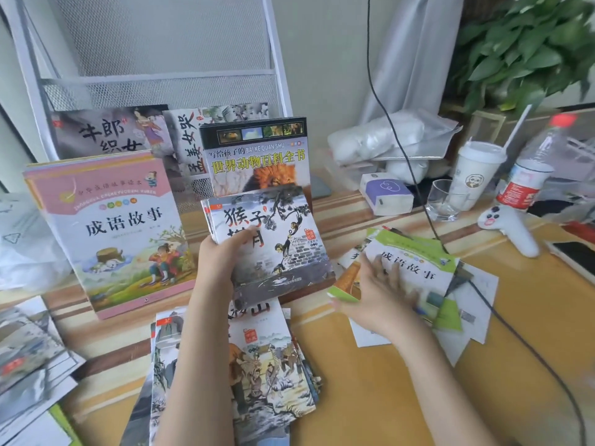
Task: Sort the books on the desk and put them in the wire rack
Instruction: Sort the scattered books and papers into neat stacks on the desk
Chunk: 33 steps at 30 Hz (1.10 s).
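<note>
My left hand (pixel 219 255) grips a small stack of thin picture books, the top one an ink-drawn monkey book (pixel 277 239), held tilted above the desk. My right hand (pixel 376 291) lies flat with fingers spread on a green-and-white book (pixel 415 265) at the right. A pink book (pixel 116 226) and an animal encyclopedia (pixel 257 156) stand upright in front of the white wire rack (pixel 161 82). Two more picture books (pixel 106 130) sit in the rack's lower tier. A pile of picture books (pixel 267 358) lies flat below my left arm.
More loose books (pixel 29 355) spread at the left edge. At the right stand a glass (pixel 446 201), a paper cup (pixel 476 175), a plastic bottle (pixel 531 175) and a white controller (pixel 512 226). A black cable (pixel 502 313) crosses the wooden desk (pixel 402 397). A potted plant (pixel 531 49) is behind.
</note>
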{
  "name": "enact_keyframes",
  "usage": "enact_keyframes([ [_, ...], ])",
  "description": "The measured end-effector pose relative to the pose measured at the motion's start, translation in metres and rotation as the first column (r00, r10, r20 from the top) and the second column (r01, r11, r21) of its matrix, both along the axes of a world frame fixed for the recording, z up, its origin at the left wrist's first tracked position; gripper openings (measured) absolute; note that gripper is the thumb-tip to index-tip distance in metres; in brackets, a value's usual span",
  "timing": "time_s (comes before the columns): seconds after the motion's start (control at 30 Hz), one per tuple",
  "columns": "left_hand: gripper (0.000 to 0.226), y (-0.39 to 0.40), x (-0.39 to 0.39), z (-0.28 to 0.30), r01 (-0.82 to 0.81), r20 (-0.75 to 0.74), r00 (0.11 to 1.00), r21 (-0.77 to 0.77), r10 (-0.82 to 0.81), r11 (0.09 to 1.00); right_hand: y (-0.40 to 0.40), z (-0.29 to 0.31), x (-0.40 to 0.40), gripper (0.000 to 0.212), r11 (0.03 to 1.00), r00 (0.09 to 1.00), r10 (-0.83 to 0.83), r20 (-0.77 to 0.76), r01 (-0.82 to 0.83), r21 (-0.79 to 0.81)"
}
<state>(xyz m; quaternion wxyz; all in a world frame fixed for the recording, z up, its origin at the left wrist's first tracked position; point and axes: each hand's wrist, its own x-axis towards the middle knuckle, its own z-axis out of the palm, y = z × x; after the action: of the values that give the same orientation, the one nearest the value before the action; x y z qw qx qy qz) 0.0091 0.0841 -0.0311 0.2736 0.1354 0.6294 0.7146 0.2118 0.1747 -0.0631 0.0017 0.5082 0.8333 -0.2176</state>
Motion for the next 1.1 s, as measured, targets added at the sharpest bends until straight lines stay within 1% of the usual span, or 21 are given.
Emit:
enact_keyframes([
  [0.03, 0.025, 0.000, 0.001, 0.000, 0.013, 0.013, 1.000, -0.016, -0.013, 1.000, -0.004, -0.007, 0.004, 0.102, 1.000, 0.998, 0.019, 0.063, -0.020, 0.017],
  [0.07, 0.026, 0.001, 0.002, -0.001, 0.029, 0.022, 0.999, -0.030, -0.028, 0.999, -0.006, -0.013, 0.006, 0.098, 0.998, 0.996, 0.022, 0.086, -0.027, 0.055],
  [0.17, 0.027, -0.001, 0.006, 0.003, 0.062, 0.009, 0.998, -0.056, -0.062, 0.997, -0.012, -0.020, 0.006, 0.077, 0.972, 0.997, 0.007, 0.075, -0.024, 0.234],
  [0.23, 0.029, -0.003, 0.009, 0.008, 0.078, 0.016, 0.997, -0.020, -0.078, 0.997, -0.017, -0.018, 0.004, 0.064, 0.946, 0.994, 0.008, 0.105, -0.041, 0.321],
  [0.3, 0.029, -0.006, 0.011, 0.016, 0.076, 0.012, 0.997, 0.012, -0.076, 0.997, -0.019, -0.017, 0.004, 0.058, 0.912, 0.997, 0.003, 0.075, -0.033, 0.409],
  [0.37, 0.035, -0.010, 0.013, 0.023, 0.069, -0.001, 0.998, 0.020, -0.069, 0.997, -0.020, -0.014, 0.009, 0.055, 0.844, 0.998, 0.022, -0.062, 0.015, 0.536],
  [0.43, 0.034, -0.015, 0.015, 0.028, 0.092, -0.021, 0.996, 0.018, -0.092, 0.996, -0.020, -0.006, 0.017, 0.056, 0.771, 0.966, 0.054, -0.254, 0.121, 0.626],
  [0.53, 0.022, -0.028, 0.022, 0.032, 0.130, -0.046, 0.990, -0.085, -0.134, 0.988, -0.020, 0.012, 0.026, 0.053, 0.717, 0.875, 0.081, -0.477, 0.282, 0.638],
  [0.63, 0.027, -0.049, 0.024, 0.027, 0.118, -0.064, 0.988, -0.247, -0.137, 0.962, -0.031, 0.029, 0.024, 0.044, 0.648, 0.723, 0.266, -0.637, 0.355, 0.674],
  [0.7, 0.028, -0.063, 0.024, 0.020, 0.143, -0.073, 0.982, -0.292, -0.171, 0.946, -0.044, 0.035, 0.016, 0.041, 0.584, 0.654, 0.416, -0.632, 0.341, 0.737],
  [0.73, 0.031, -0.069, 0.026, 0.016, 0.146, -0.103, 0.977, -0.325, -0.188, 0.934, -0.052, 0.035, 0.011, 0.042, 0.561, 0.621, 0.492, -0.610, 0.310, 0.768],
  [0.77, 0.042, -0.075, 0.027, 0.013, 0.124, -0.157, 0.966, -0.413, -0.205, 0.902, -0.059, 0.032, 0.004, 0.044, 0.540, 0.593, 0.557, -0.581, 0.272, 0.796],
  [0.83, 0.065, -0.084, 0.031, 0.006, 0.052, -0.278, 0.925, -0.584, -0.260, 0.810, -0.074, 0.020, -0.010, 0.052, 0.509, 0.552, 0.648, -0.525, 0.199, 0.838],
  [0.87, 0.068, -0.087, 0.031, 0.001, 0.011, -0.333, 0.900, -0.628, -0.282, 0.778, -0.082, 0.012, -0.017, 0.057, 0.510, 0.535, 0.674, -0.508, 0.160, 0.845],
  [0.9, 0.062, -0.089, 0.032, -0.003, -0.058, -0.432, 0.851, -0.643, -0.299, 0.764, -0.089, 0.005, -0.023, 0.060, 0.519, 0.522, 0.693, -0.498, 0.120, 0.846],
  [0.93, 0.048, -0.090, 0.031, -0.005, -0.148, -0.549, 0.776, -0.636, -0.310, 0.758, -0.095, -0.002, -0.028, 0.060, 0.522, 0.515, 0.707, -0.484, 0.081, 0.849],
  [0.97, 0.029, -0.092, 0.032, -0.006, -0.243, -0.649, 0.708, -0.595, -0.279, 0.766, -0.099, -0.008, -0.032, 0.058, 0.520, 0.517, 0.720, -0.464, 0.042, 0.853],
  [1.0, 0.020, -0.095, 0.033, -0.004, -0.301, -0.721, 0.662, -0.504, -0.203, 0.810, -0.103, -0.012, -0.034, 0.059, 0.520, 0.519, 0.730, -0.444, 0.000, 0.854],
  [1.03, 0.031, -0.097, 0.035, 0.002, -0.286, -0.696, 0.712, -0.412, -0.096, 0.865, -0.105, -0.014, -0.036, 0.061, 0.529, 0.511, 0.743, -0.432, -0.053, 0.847],
  [1.07, 0.045, -0.098, 0.038, 0.009, -0.200, -0.550, 0.835, -0.335, -0.019, 0.921, -0.106, -0.015, -0.036, 0.060, 0.540, 0.497, 0.754, -0.430, -0.095, 0.836],
  [1.1, 0.056, -0.098, 0.038, 0.014, -0.056, -0.321, 0.947, -0.272, -0.035, 0.961, -0.105, -0.014, -0.036, 0.056, 0.552, 0.482, 0.762, -0.431, -0.136, 0.823],
])
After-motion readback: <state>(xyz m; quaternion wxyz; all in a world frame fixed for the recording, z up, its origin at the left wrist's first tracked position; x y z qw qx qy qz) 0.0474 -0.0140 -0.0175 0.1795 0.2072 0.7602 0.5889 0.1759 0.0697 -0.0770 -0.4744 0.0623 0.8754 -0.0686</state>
